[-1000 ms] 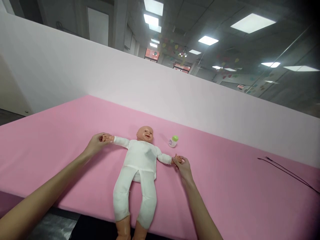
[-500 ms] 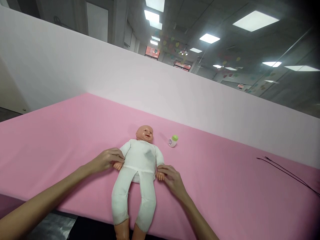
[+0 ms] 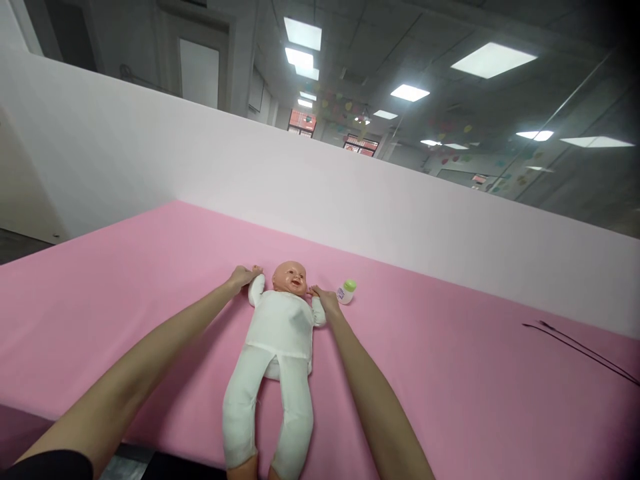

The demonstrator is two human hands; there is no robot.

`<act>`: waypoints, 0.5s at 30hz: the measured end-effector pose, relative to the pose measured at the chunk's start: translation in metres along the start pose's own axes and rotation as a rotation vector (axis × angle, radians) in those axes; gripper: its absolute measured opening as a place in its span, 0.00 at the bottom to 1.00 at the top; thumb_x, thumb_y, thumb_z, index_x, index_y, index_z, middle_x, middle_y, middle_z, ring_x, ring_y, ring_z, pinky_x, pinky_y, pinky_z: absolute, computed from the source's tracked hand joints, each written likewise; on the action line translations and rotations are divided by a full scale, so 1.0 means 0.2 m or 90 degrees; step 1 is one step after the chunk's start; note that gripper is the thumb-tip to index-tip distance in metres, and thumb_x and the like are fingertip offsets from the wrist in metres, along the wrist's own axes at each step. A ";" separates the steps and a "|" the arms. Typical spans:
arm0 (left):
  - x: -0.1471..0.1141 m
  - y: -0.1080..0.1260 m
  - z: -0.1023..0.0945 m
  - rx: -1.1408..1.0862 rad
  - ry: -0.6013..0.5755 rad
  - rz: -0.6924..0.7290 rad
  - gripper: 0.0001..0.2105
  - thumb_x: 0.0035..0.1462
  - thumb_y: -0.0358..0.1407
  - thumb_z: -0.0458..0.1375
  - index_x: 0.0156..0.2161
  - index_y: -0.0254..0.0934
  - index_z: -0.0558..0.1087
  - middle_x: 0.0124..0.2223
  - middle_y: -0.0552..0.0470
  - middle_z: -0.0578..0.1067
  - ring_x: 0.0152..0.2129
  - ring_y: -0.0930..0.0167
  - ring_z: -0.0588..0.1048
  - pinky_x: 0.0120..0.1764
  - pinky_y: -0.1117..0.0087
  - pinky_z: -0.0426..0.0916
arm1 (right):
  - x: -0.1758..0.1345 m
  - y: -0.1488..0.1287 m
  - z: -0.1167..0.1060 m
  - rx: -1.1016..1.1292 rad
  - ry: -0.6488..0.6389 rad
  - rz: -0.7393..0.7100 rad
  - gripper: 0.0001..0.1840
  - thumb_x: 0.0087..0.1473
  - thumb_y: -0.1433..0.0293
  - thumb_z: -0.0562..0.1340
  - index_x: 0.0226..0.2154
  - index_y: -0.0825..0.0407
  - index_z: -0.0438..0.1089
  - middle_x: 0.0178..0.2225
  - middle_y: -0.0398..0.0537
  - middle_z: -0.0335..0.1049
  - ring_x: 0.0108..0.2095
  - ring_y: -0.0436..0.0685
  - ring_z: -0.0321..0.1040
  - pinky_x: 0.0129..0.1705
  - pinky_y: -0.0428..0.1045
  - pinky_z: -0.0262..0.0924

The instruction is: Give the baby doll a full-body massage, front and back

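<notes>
Between both sets of fingers, the doll (image 3: 280,333) is lying face-up on the pink mat (image 3: 450,373), arms raised; the left hand (image 3: 243,275) and right hand (image 3: 325,298) are gripping its wrists. It is probably light and floppy, so wrists or torso suit holding.

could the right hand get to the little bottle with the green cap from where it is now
Probably yes. The right hand grips the doll's raised arm, right beside the bottle, with only bare pink mat between them. It would have to let go of the doll first.
</notes>
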State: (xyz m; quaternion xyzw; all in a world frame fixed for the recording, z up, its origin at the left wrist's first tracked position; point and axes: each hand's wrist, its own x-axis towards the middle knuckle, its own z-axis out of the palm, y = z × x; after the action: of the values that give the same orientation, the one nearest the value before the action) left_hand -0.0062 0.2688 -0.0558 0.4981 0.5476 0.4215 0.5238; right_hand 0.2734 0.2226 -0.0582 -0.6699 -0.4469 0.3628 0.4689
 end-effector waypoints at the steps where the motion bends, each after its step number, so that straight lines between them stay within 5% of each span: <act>1: 0.00 -0.01 -0.01 -0.002 -0.018 -0.003 0.24 0.42 0.52 0.73 0.19 0.38 0.67 0.16 0.53 0.66 0.20 0.68 0.69 0.25 0.68 0.61 | 0.00 0.01 -0.01 0.005 -0.016 0.015 0.16 0.53 0.60 0.67 0.23 0.56 0.74 0.25 0.52 0.77 0.26 0.56 0.70 0.28 0.49 0.62; 5: -0.08 -0.03 -0.13 -0.056 -0.105 0.083 0.21 0.43 0.48 0.74 0.36 0.34 0.80 0.35 0.48 0.80 0.34 0.65 0.77 0.38 0.67 0.70 | -0.08 -0.01 -0.18 0.022 -0.093 0.016 0.18 0.51 0.56 0.70 0.30 0.56 0.80 0.30 0.52 0.79 0.30 0.57 0.72 0.33 0.50 0.65; 8: -0.19 -0.09 -0.26 -0.048 -0.238 0.215 0.21 0.46 0.42 0.73 0.45 0.36 0.81 0.45 0.46 0.81 0.42 0.62 0.78 0.46 0.63 0.71 | -0.21 -0.02 -0.35 0.024 -0.202 -0.100 0.21 0.51 0.54 0.73 0.41 0.52 0.82 0.42 0.52 0.80 0.42 0.60 0.74 0.44 0.52 0.66; 12: -0.37 -0.24 -0.37 0.132 -0.445 0.328 0.12 0.51 0.32 0.68 0.43 0.39 0.84 0.48 0.45 0.81 0.47 0.60 0.77 0.49 0.62 0.71 | -0.43 0.06 -0.45 -0.128 -0.407 -0.218 0.17 0.52 0.58 0.74 0.43 0.47 0.83 0.44 0.52 0.80 0.46 0.64 0.72 0.51 0.57 0.64; 15: -0.45 -0.31 -0.38 0.172 -0.451 0.369 0.09 0.54 0.31 0.66 0.40 0.40 0.85 0.47 0.45 0.81 0.48 0.61 0.77 0.50 0.64 0.71 | -0.54 0.15 -0.45 -0.217 -0.475 -0.267 0.12 0.54 0.58 0.72 0.41 0.42 0.84 0.46 0.50 0.80 0.49 0.65 0.70 0.57 0.61 0.60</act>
State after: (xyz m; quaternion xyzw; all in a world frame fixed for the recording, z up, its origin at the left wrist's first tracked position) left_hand -0.0924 0.1746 -0.0955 0.8068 0.2236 0.2795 0.4700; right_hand 0.3257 0.0881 -0.0537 -0.4559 -0.7647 0.3976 0.2222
